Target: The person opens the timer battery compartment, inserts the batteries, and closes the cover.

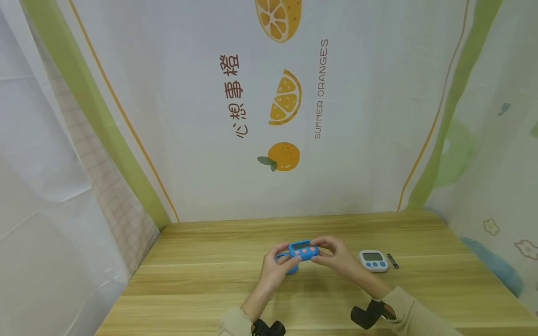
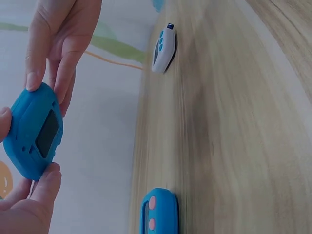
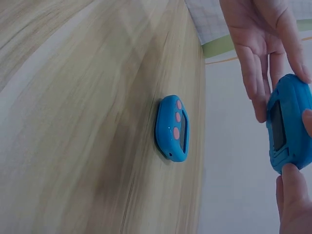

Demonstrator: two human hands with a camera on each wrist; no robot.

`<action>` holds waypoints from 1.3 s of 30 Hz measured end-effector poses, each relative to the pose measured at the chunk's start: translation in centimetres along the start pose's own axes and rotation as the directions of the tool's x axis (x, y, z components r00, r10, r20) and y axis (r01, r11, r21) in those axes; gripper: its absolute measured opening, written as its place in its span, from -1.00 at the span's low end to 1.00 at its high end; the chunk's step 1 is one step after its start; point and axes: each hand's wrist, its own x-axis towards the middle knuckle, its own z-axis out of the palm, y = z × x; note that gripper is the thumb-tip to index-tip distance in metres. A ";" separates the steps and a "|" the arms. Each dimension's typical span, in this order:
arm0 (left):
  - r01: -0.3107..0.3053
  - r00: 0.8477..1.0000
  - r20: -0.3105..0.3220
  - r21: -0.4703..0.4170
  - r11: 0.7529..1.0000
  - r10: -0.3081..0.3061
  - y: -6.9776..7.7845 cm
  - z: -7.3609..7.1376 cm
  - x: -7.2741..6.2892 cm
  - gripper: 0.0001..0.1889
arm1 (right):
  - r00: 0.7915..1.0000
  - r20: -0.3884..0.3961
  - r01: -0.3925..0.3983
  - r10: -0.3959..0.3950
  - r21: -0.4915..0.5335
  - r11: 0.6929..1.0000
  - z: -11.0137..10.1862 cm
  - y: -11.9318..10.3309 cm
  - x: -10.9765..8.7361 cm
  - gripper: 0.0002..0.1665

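Our left grip (image 1: 272,269) and right grip (image 1: 339,256) pinch the raised timer (image 1: 304,253) near the resting timer (image 3: 168,127); should we loosen unevenly, it could slip and strike the worktop (image 1: 189,275).

From my head, the view looks forward and down, farther off, the desk (image 1: 197,280) along the frame's bottom, printed cloth (image 1: 357,126) above. From each wrist, it looks low and close across the desk, turned sideways: desk right in the left view, left in the right. All three share my raised blue timer (image 1: 304,253).
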 end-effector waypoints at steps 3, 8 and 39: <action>-0.022 1.000 0.014 -0.045 0.999 0.023 -0.8 -0.2 0.4 -0.34 | 0.999 0.000 -0.054 0.054 0.031 0.998 -0.1 -0.1 -0.1 -0.40; -0.047 0.998 0.038 -0.098 0.994 0.051 -1.4 -0.2 1.0 -0.33 | 0.991 0.017 -0.131 0.130 0.036 0.991 -0.5 -0.3 -0.1 -0.19; -0.036 0.958 -0.258 0.329 0.944 0.126 -7.8 4.9 4.9 -0.47 | 0.970 -0.089 -0.240 0.225 -0.246 0.939 -2.0 6.4 0.0 -0.36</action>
